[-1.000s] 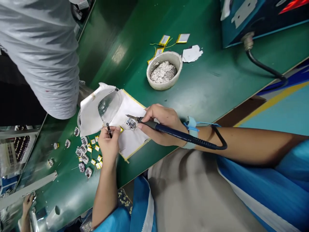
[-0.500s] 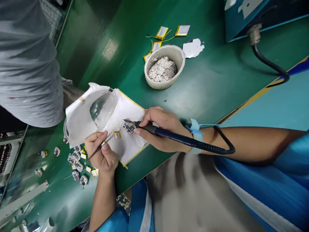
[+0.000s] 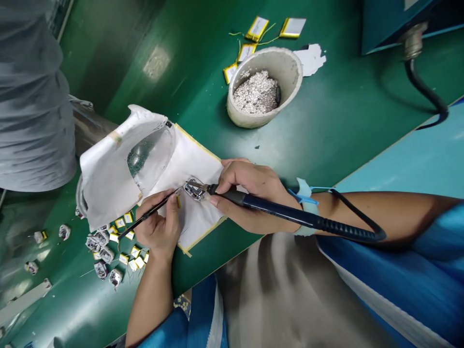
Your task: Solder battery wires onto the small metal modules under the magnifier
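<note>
My right hand [image 3: 250, 192] is closed around a dark blue soldering iron [image 3: 286, 214], its tip touching a small silvery component [image 3: 194, 189] on a white pad [image 3: 195, 169]. My left hand [image 3: 159, 227] pinches black tweezers [image 3: 148, 214] whose tip points toward that component, beside a small yellow piece. A magnifying lens [image 3: 150, 155] wrapped in white tape stands over the pad's left part. A blue wrist strap [image 3: 306, 203] circles my right wrist.
A grey bowl [image 3: 288, 67] of silvery scraps sits behind on the green table [image 3: 337, 121]. Yellow flat cells [image 3: 256, 29] lie beyond it. Several small components [image 3: 105, 246] lie scattered left. A grey-clad person [image 3: 29, 96] stands at far left. A black cable [image 3: 424, 92] runs at right.
The tweezers' tip moved right, up to the silvery component. The iron's tip came down onto the component. The camera view shifted, so the bowl and pad sit further right.
</note>
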The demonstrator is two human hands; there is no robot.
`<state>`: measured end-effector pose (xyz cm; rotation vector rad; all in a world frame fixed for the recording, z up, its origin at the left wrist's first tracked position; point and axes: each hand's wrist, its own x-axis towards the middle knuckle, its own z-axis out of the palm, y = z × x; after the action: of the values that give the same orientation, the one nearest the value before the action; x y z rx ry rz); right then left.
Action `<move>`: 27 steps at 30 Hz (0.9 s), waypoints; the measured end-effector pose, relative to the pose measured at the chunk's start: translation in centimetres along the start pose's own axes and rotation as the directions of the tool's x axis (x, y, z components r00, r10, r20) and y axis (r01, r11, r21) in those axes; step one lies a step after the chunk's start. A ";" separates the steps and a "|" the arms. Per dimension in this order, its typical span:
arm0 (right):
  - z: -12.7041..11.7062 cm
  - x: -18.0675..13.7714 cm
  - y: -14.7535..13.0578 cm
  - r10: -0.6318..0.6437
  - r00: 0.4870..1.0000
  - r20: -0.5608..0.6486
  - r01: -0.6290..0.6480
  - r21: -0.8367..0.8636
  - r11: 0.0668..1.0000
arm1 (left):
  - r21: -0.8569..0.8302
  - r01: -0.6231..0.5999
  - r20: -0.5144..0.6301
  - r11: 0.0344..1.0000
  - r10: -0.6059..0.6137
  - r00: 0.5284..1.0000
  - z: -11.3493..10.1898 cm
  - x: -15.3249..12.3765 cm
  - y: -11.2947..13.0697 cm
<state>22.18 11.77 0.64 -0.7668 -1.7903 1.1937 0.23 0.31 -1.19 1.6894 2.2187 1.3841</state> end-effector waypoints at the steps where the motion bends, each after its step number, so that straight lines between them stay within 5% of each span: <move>1: 0.0 0.0 0.0 -0.005 1.000 -0.003 0.005 0.001 1.000 | 0.016 -0.007 -0.016 1.000 0.007 1.000 0.1 0.1 0.1; 12: -0.1 0.2 -0.1 -0.027 0.999 -0.027 0.026 -0.026 0.999 | -0.073 -0.053 0.031 0.996 0.055 0.998 0.7 0.2 0.3; 27: 0.3 -0.1 0.2 -0.054 0.997 0.047 0.056 -0.045 0.997 | 0.085 0.024 0.085 0.996 -0.031 0.996 0.5 -0.1 0.0</move>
<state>21.96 11.69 0.36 -0.7172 -1.8705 1.1453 0.52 0.51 -1.54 1.7027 2.2737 1.2041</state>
